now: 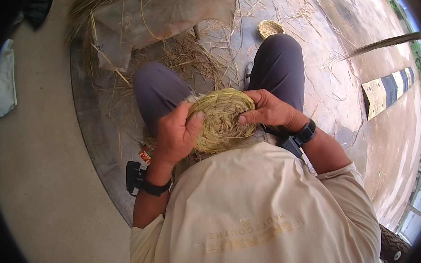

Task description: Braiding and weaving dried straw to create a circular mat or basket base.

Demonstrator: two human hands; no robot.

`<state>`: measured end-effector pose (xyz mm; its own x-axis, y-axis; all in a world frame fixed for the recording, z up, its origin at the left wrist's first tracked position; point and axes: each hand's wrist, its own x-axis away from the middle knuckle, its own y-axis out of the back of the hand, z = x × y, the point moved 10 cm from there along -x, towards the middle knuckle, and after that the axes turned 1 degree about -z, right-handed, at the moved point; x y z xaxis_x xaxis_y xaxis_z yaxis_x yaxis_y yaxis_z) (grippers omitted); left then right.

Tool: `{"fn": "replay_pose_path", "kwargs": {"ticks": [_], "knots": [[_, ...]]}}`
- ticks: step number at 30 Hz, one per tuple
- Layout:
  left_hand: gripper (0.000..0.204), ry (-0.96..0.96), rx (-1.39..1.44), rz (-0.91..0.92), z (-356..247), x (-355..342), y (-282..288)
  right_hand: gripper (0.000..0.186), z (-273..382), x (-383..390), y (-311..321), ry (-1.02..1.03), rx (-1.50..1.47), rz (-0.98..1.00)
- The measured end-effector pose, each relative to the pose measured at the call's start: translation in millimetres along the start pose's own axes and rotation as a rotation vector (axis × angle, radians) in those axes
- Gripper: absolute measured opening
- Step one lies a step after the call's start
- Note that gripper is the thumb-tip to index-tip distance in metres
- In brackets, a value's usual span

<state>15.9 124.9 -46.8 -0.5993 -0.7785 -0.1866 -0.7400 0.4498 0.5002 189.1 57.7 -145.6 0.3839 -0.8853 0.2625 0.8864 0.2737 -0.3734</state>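
A round straw basket [225,125] is right between the two hands, over the person's lap. The left hand [177,131] pinches its left edge, with the thumb on the near face. The right hand [271,110] pinches the upper right edge, and its thumb presses on the woven straw, closer to the middle. Most of the fingers are hidden behind the basket, so I cannot tell just how they bend. The hands cover parts of both sides of it. The bottom edge is close to the pale shirt [254,192].

The gray pants [276,63] show two knees, one on each side, past the basket. Each wrist has a black band [156,186] on it. A small red packet [145,154] is near the left wrist.

Past the right knee, a little basket [270,28] sits on the ground. Loose straw [200,59] is all over the ground ahead. A cloudy plastic sheet [159,25] and a heap of long grass [80,23] are at the top left. A white bag [3,82] is far left. A striped block [390,89] is far right.
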Motion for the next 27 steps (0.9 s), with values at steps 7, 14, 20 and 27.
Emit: {"fn": "replay_pose_path", "kwargs": {"ticks": [7,14,20,27], "knots": [[0.017,0.018,-0.032,0.054,-4,-1,-3,0.045,7,8,-4,0.028,-0.044,0.034],[0.019,-0.130,-0.087,0.046,-23,-6,-2,0.046,71,19,14,0.185,0.269,-0.026],[0.019,-0.230,-0.167,0.077,-44,-15,-10,0.040,114,-20,-13,0.078,0.676,-0.051],[0.020,-0.253,-0.273,0.113,-52,-17,-15,0.036,118,-47,-34,0.094,0.690,0.087]]}}
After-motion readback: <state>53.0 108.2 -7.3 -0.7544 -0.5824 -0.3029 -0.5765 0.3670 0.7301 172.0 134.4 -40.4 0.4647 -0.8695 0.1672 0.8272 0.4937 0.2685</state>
